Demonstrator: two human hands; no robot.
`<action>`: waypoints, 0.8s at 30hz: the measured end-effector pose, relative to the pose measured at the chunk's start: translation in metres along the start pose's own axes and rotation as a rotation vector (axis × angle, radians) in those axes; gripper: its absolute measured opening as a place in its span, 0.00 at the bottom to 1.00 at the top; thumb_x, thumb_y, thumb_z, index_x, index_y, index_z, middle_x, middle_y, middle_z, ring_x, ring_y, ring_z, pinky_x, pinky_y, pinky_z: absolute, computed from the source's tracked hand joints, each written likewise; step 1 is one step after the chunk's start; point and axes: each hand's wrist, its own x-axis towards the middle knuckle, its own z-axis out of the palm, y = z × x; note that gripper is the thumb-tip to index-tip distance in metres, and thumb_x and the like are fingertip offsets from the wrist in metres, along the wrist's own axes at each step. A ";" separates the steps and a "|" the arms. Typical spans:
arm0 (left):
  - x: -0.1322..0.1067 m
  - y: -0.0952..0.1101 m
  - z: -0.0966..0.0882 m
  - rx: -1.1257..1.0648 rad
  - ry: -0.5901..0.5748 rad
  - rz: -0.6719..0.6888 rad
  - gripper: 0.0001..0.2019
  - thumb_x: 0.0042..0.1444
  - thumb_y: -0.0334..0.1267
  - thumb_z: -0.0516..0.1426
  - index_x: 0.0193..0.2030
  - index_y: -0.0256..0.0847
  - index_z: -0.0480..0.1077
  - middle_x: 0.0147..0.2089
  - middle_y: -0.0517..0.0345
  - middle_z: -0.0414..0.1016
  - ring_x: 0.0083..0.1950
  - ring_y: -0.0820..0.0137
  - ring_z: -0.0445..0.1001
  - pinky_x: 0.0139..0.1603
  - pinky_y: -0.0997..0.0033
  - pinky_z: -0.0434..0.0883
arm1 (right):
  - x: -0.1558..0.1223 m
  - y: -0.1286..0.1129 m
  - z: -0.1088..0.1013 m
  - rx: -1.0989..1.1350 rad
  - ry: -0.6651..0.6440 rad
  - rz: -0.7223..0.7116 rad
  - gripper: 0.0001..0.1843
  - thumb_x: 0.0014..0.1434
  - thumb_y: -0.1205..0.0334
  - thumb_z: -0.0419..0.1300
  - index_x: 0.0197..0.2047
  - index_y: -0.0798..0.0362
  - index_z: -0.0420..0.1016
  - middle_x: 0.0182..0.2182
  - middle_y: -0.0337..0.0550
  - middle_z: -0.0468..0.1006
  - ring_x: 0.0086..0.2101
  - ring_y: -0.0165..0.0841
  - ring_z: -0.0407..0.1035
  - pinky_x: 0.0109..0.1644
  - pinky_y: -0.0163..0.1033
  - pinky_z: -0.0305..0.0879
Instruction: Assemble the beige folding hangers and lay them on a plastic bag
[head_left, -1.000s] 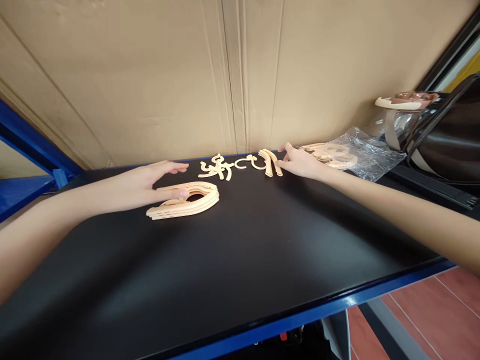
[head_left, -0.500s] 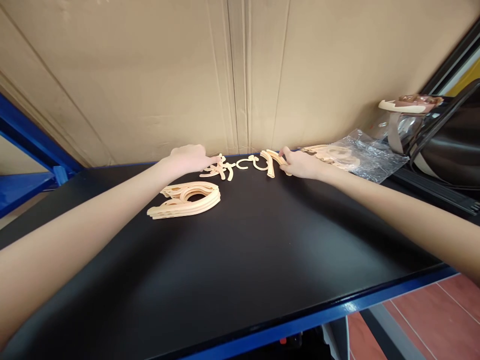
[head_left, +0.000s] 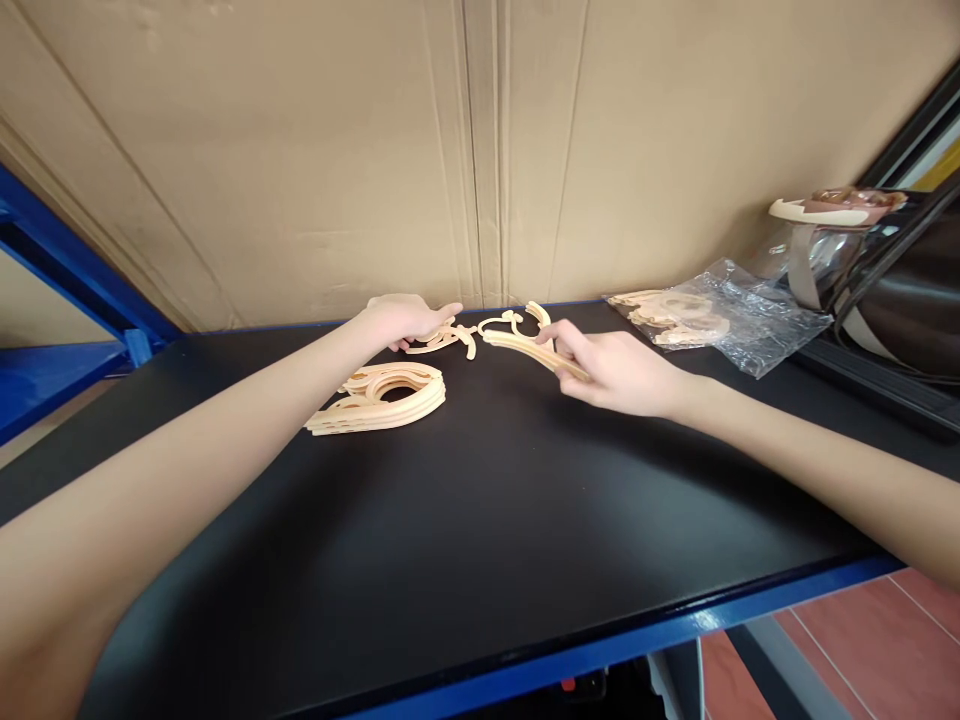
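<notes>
In the head view, my right hand (head_left: 619, 372) grips a curved beige hanger arm (head_left: 525, 350), raised slightly over the black tabletop. My left hand (head_left: 405, 318) reaches over a small pile of beige hanger hooks (head_left: 469, 343) at the back, thumb stretched out and fingers partly hidden; nothing visible is held in it. Between the hands lie a loose hook (head_left: 512, 318) and another curved hanger arm (head_left: 538, 313). A stack of folded beige hangers (head_left: 409, 405) sits in front of my left hand, partly covered by my left forearm.
A clear plastic bag (head_left: 757, 310) with more beige hanger parts lies at the back right. Behind it stand a clear container with a brown top (head_left: 840, 208) and a dark brown bag (head_left: 915, 290). Cardboard (head_left: 300, 150) walls the back; a blue frame (head_left: 720, 610) edges the black tabletop (head_left: 480, 540).
My right hand has lifted a hanger arm from the back and brought it nearer and leftward. My left hand has turned over the hooks, its thumb now stretched out. The view has shifted slightly.
</notes>
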 end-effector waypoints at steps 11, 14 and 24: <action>0.005 0.016 0.001 -0.021 -0.070 0.037 0.20 0.53 0.54 0.56 0.40 0.38 0.75 0.42 0.48 0.81 0.34 0.60 0.80 0.35 0.68 0.73 | -0.011 -0.015 0.013 -0.022 -0.132 -0.078 0.19 0.59 0.65 0.49 0.55 0.54 0.59 0.28 0.38 0.72 0.25 0.34 0.65 0.30 0.35 0.57; 0.003 0.018 0.002 -0.052 -0.090 0.046 0.18 0.57 0.50 0.54 0.41 0.36 0.75 0.42 0.44 0.81 0.36 0.59 0.80 0.33 0.68 0.73 | -0.011 -0.016 0.015 -0.046 -0.135 -0.100 0.19 0.60 0.64 0.49 0.55 0.54 0.59 0.27 0.39 0.73 0.25 0.34 0.65 0.30 0.36 0.56; 0.004 0.018 -0.004 -0.186 -0.112 0.095 0.18 0.63 0.42 0.58 0.56 0.38 0.67 0.56 0.49 0.70 0.51 0.62 0.73 0.49 0.54 0.74 | -0.005 -0.006 0.006 0.021 -0.020 0.031 0.24 0.67 0.43 0.43 0.53 0.52 0.64 0.29 0.40 0.76 0.27 0.35 0.69 0.33 0.36 0.57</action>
